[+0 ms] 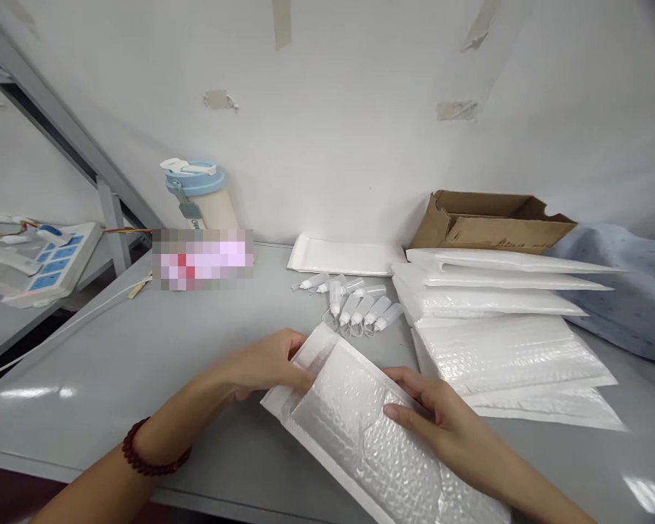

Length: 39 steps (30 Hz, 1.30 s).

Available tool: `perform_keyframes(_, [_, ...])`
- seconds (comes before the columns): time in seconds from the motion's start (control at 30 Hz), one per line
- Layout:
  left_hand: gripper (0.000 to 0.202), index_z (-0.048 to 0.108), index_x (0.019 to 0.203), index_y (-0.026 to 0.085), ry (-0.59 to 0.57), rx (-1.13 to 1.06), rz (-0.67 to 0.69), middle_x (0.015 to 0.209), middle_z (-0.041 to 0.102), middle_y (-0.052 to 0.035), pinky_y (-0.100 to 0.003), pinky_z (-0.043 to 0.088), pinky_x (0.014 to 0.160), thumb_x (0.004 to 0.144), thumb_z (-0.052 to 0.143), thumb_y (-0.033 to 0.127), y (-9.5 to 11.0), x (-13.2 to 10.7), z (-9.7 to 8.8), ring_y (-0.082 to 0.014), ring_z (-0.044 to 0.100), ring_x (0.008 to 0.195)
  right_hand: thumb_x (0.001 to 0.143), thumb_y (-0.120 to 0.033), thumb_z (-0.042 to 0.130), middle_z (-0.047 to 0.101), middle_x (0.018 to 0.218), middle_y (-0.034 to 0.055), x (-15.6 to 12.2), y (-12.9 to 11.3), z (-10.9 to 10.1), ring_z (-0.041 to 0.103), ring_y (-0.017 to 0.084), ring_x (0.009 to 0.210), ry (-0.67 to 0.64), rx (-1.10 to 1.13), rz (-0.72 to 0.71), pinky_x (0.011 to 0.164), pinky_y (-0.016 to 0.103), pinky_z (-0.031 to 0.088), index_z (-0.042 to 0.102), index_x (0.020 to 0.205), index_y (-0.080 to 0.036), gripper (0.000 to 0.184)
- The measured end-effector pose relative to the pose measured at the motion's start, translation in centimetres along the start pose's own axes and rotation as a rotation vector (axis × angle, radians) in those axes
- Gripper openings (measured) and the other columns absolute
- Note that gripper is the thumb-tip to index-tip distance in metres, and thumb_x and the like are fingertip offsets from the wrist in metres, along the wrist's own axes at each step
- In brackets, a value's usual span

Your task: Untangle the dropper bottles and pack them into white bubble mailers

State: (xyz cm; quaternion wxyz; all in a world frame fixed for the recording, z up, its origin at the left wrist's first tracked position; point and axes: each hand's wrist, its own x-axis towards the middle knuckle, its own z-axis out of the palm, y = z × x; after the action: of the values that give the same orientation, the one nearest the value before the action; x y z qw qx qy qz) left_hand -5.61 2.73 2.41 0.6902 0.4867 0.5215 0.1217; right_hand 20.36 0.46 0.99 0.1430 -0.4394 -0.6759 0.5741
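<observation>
A white bubble mailer (371,437) is tilted above the front of the table, its flap end pointing up and left. My left hand (276,364) is closed on the flap end, with the thumb at the mouth and some fingers hidden behind the flap. On the right edge, my right hand (431,411) pinches the mailer, thumb on top and the other fingers partly underneath. Whether anything lies inside the mailer cannot be seen. Just beyond the flap lie several small clear squeeze bottles (357,306) with white caps and thin loops.
A fanned stack of bubble mailers (502,349) lies at right, before an open cardboard box (496,225). Another white mailer (346,255) rests by the wall. A blue-lidded tumbler (199,193) stands back left, behind a blurred pink item (204,262). Pale blue cloth (627,291) bulges at far right.
</observation>
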Motion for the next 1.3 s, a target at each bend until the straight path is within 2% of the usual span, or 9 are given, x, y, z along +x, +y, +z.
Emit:
perform_keyframes(0.17, [0.025,0.068,0.083,0.016,0.024,0.013,0.083,0.075,0.068,0.0012,-0.021,0.043,0.052,0.060,0.059,0.018,-0.8,1.0,1.5,-0.0190,0.063,0.070,0.091,-0.032,0.042,0.049,0.128,0.0121,-0.5,0.1,1.1,0.050,0.026,0.113,0.121,-0.398,-0.228,0.091,0.041,0.047,0.029,0.139,-0.024,0.050])
perform_keyframes(0.3, [0.025,0.066,0.085,0.015,0.104,0.018,0.157,0.073,0.065,0.0015,-0.021,0.043,0.057,0.063,0.055,0.017,-1.1,1.6,2.9,-0.0181,0.061,0.072,0.076,-0.043,0.059,0.030,0.141,0.0237,-0.6,0.5,2.4,0.030,0.040,0.128,0.141,-0.740,-0.337,0.096,0.057,0.038,0.001,0.145,-0.012,0.095])
perform_keyframes(0.4, [0.027,0.065,0.089,0.016,0.114,0.025,0.174,0.077,0.064,0.0016,-0.021,0.042,0.057,0.063,0.057,0.018,-0.8,1.6,3.5,-0.0161,0.059,0.070,0.061,-0.045,0.069,0.023,0.142,0.0288,-0.4,1.0,3.3,0.027,0.047,0.126,0.182,-0.835,-0.337,0.093,0.061,0.037,-0.006,0.145,-0.008,0.118])
perform_keyframes(0.5, [0.027,0.065,0.089,0.017,0.080,0.043,0.167,0.079,0.063,0.0022,-0.020,0.041,0.057,0.062,0.062,0.022,-0.3,1.4,3.7,-0.0150,0.056,0.069,0.060,-0.038,0.068,0.024,0.141,0.0286,-0.4,1.2,3.9,0.030,0.047,0.123,0.198,-0.871,-0.356,0.092,0.060,0.037,-0.005,0.144,-0.009,0.115])
perform_keyframes(0.7, [0.012,0.057,0.063,0.017,0.045,0.195,0.053,0.057,0.048,0.0046,-0.019,0.032,0.047,0.062,0.062,0.028,-0.3,1.1,3.7,-0.0107,0.044,0.052,0.058,-0.024,0.059,0.039,0.132,0.0231,-0.6,0.3,3.8,0.041,0.041,0.115,0.207,-0.853,-0.418,0.088,0.054,0.040,-0.003,0.143,-0.014,0.105])
perform_keyframes(0.93, [0.010,0.055,0.061,0.015,0.195,0.245,0.061,0.057,0.045,0.0034,-0.019,0.030,0.045,0.059,0.059,0.024,-0.6,1.7,4.2,-0.0100,0.041,0.052,0.066,-0.025,0.058,0.048,0.120,0.0210,-0.4,0.1,3.3,0.051,0.035,0.103,0.277,-0.829,-0.439,0.080,0.050,0.048,0.000,0.141,-0.013,0.096])
perform_keyframes(1.13, [0.017,0.058,0.065,0.015,0.221,0.283,0.087,0.057,0.047,0.0036,-0.020,0.032,0.046,0.065,0.060,0.032,-0.6,2.0,3.6,-0.0112,0.045,0.052,0.063,-0.017,0.053,0.053,0.117,0.0181,-0.6,0.2,3.1,0.054,0.032,0.104,0.269,-0.803,-0.419,0.083,0.048,0.049,0.004,0.139,-0.015,0.091])
perform_keyframes(1.2, [0.026,0.056,0.064,0.016,0.288,0.307,0.140,0.057,0.049,0.0034,-0.020,0.032,0.047,0.071,0.059,0.040,-0.8,2.4,3.0,-0.0117,0.047,0.053,0.064,-0.015,0.051,0.054,0.118,0.0171,-0.7,0.1,2.8,0.055,0.031,0.105,0.265,-0.766,-0.393,0.082,0.045,0.050,0.006,0.138,-0.017,0.087])
perform_keyframes(1.3, [0.027,0.058,0.077,0.017,0.515,0.348,0.275,0.071,0.060,-0.0003,-0.023,0.040,0.052,0.079,0.051,0.043,-1.4,3.0,1.8,-0.0145,0.054,0.062,0.066,-0.016,0.051,0.055,0.119,0.0160,-0.8,0.1,2.6,0.058,0.028,0.102,0.259,-0.715,-0.349,0.077,0.040,0.053,0.010,0.136,-0.019,0.081])
